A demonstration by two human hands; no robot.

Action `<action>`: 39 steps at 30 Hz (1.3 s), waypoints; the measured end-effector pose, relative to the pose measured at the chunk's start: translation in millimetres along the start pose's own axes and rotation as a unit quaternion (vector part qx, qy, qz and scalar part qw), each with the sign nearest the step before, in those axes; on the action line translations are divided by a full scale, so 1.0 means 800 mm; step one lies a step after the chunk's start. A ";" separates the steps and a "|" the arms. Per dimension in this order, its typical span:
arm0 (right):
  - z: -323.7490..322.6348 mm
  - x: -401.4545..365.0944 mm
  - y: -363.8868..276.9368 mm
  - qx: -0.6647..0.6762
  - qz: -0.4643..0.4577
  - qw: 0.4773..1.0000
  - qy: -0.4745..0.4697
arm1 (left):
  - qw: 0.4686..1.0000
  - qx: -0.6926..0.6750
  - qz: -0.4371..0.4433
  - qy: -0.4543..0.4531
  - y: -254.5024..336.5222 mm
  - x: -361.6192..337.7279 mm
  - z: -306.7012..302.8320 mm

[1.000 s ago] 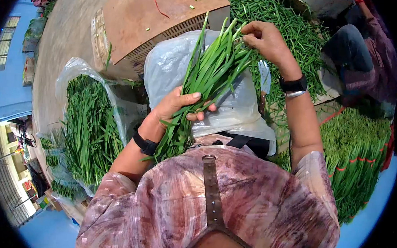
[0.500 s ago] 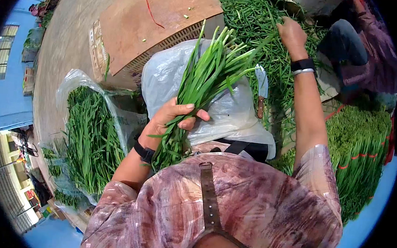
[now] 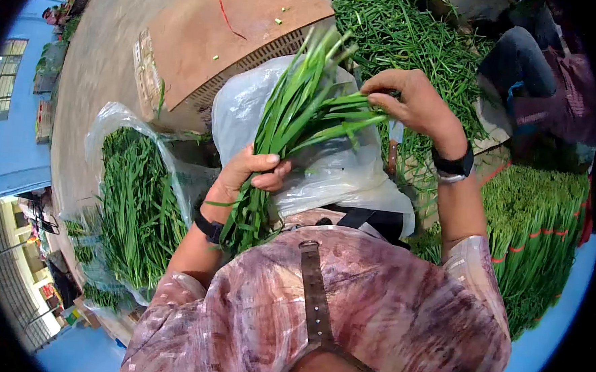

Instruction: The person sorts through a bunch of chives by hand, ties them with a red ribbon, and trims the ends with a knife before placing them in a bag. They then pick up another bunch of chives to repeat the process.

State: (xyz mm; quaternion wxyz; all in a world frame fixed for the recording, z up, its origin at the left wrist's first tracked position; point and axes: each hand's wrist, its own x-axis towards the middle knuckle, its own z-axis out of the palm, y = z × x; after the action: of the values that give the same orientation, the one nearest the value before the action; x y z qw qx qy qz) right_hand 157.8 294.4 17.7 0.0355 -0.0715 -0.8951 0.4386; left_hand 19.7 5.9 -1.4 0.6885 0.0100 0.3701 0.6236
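My left hand [image 3: 248, 172] is wrapped round the lower, leafy part of a bunch of garlic chives [image 3: 295, 115], held above a sheet of whitish plastic [image 3: 342, 188] over my lap. The bunch's pale cut ends point up and away, somewhat blurred. To its right, my right hand [image 3: 416, 108] pinches the ends of several stalks that fan out sideways from the bunch. Just below that hand lies a knife [image 3: 393, 150] with a brown wooden handle, its blade partly hidden. Loose greens [image 3: 413, 44] are heaped behind the right hand.
An upturned brown crate [image 3: 232, 34] stands ahead, with a red string [image 3: 225, 7] on top. At left is a plastic bag of greens [image 3: 138, 204]. Bundles with red ties [image 3: 531, 245] stand at right. Another person's knee [image 3: 520, 63] shows at the upper right.
My right hand has come back from the loose heap towards the bunch and now grips stalk ends there. The left hand and its bunch have shifted slightly left.
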 end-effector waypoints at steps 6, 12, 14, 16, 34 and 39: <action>0.020 -0.014 0.021 -0.160 -0.055 0.966 0.198 | 0.999 -0.035 -0.007 -0.001 -0.008 0.006 0.000; 0.048 -0.029 -0.052 0.003 0.080 0.985 0.150 | 0.999 -0.037 -0.023 -0.004 -0.009 0.010 -0.002; 0.078 -0.023 -0.044 -0.051 0.092 0.986 0.128 | 0.999 -0.017 -0.026 -0.028 -0.012 0.012 -0.008; 0.106 -0.018 -0.028 -0.088 0.062 0.979 0.176 | 0.999 -0.010 -0.026 -0.041 -0.010 0.014 -0.010; 0.060 0.007 0.040 0.561 0.160 0.806 0.102 | 0.963 -0.238 -0.032 -0.125 -0.019 0.006 -0.005; 0.036 -0.008 0.024 0.598 0.090 0.780 0.159 | 0.956 -0.244 -0.039 -0.160 -0.012 0.000 0.010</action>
State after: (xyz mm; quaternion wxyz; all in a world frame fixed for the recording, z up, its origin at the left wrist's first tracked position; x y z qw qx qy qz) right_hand 162.5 282.6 -15.1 0.1736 -0.1847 -0.4240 0.8695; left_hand 31.8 7.7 -0.1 0.7438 -0.0730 0.0914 0.6581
